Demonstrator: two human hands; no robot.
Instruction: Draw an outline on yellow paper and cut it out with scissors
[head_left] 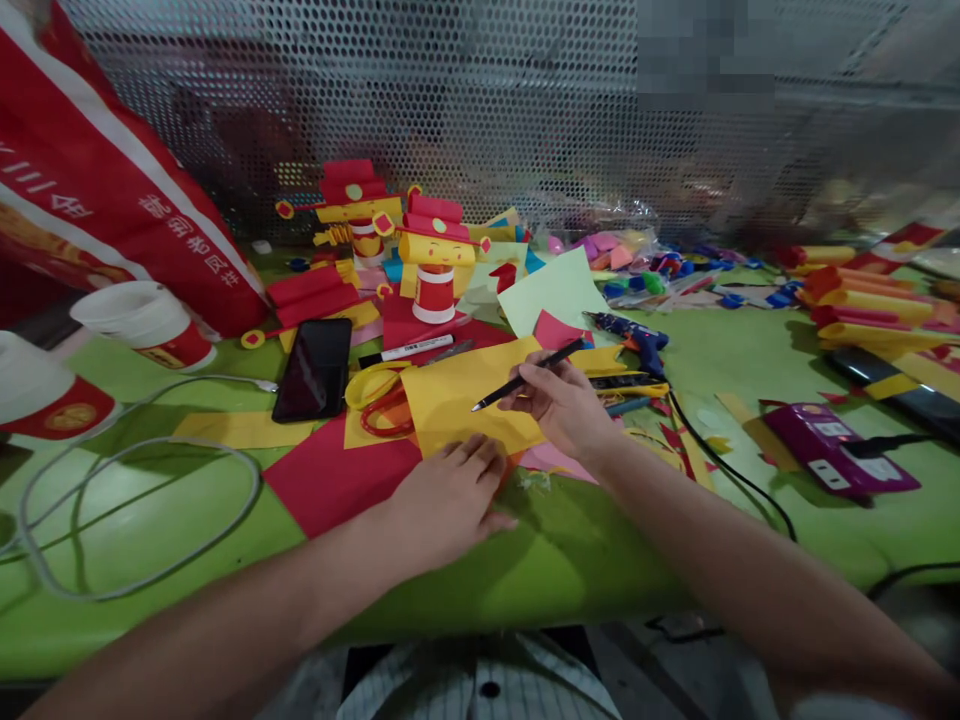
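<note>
My right hand (562,400) grips a black pen (529,376) in a writing hold, its tip pointing left and down just over a yellow sheet of paper (450,395). Flat on the lower edge of that sheet rests my left hand (454,490), fingers stretched out and nothing held. Under and beside it lies red paper (337,480). Scissors with yellow and orange loops (386,412) sit left of the yellow sheet. Behind it stand paper-cup figures (435,290) with yellow faces and red hats. A white marker (409,350) lies in front of them.
A black phone (313,370) with a white cable (255,480) lies at left, near paper cups (154,325) and a big red bag (127,170). To the right are a blue glue gun (634,338), a purple power strip (836,450) and rolled coloured paper (862,300). A perforated metal panel (480,110) stands behind.
</note>
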